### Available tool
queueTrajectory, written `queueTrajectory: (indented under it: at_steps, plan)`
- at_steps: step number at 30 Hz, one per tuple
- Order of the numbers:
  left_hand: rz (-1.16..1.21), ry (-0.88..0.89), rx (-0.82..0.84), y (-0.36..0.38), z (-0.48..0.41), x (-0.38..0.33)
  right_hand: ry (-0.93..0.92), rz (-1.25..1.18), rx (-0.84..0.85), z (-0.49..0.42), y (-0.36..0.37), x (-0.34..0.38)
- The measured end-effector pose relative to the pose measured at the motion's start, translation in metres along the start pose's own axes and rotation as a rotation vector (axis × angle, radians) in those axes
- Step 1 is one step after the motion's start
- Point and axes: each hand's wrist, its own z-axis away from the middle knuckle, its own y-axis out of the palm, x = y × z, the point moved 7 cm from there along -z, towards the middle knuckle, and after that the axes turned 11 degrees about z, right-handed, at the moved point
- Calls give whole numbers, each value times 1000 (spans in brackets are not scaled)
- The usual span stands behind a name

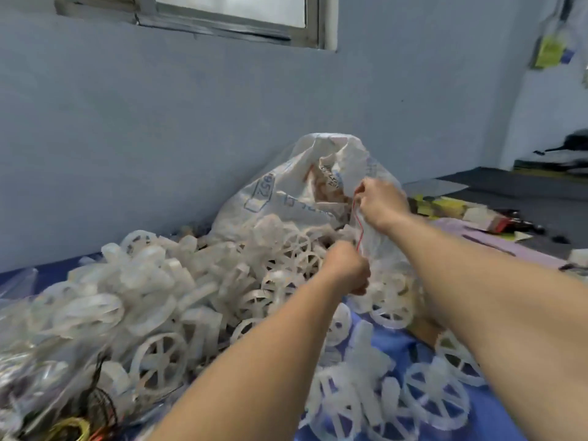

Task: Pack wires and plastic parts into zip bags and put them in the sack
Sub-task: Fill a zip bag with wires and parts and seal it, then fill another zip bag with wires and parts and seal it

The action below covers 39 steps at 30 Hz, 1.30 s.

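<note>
Between both grips the mouth of the zip bag runs steeply: left hand pinches its low end, right hand its high end; the sack gapes just beyond the right grip.

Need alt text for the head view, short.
The left hand and right hand pinch the red-striped mouth of a clear plastic zip bag of white spoked plastic wheels, before a white woven sack. More wheels heap on blue cloth.
</note>
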Motion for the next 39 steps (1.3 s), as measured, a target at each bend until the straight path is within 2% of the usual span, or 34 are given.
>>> queueTrajectory:
  at_steps: [3, 6, 9, 12, 16, 19, 23, 27, 30, 34, 36, 39]
  plan:
    - [-63, -1, 3, -7, -19, 34, -45, 70, 139, 18, 80, 4]
    - [-125, 34, 13, -12, -24, 39, -77, 96, 199, 25, 108, 15]
    - [-252, 91, 59, -14, -15, 26, -87, 168, 185, 23, 99, 27]
    - [-109, 87, 95, -31, 11, 13, -124, 161, 152, 31, 74, 53]
    - [-31, 61, 65, -101, 72, 7, -254, -37, 66, 64, 25, 139]
    - [-30, 89, 18, -175, 136, 13, -401, -231, 94, 119, -3, 230]
    - [-50, 85, -205, -294, 245, 52, -576, -493, 188, 227, -22, 347]
    - [114, 74, -531, -389, 373, 116, -754, -608, 334, 347, -20, 438]
    - [171, 93, -835, -437, 454, 166, -848, -630, 408, 420, -13, 488]
    - [94, 53, -1218, -479, 534, 216, -887, -654, 526, 489, -3, 540]
    - [72, 5, -1329, -492, 559, 225, -879, -634, 546, 512, 3, 557]
    - [44, 2, -1417, -505, 583, 223, -898, -454, 490, 534, 17, 576]
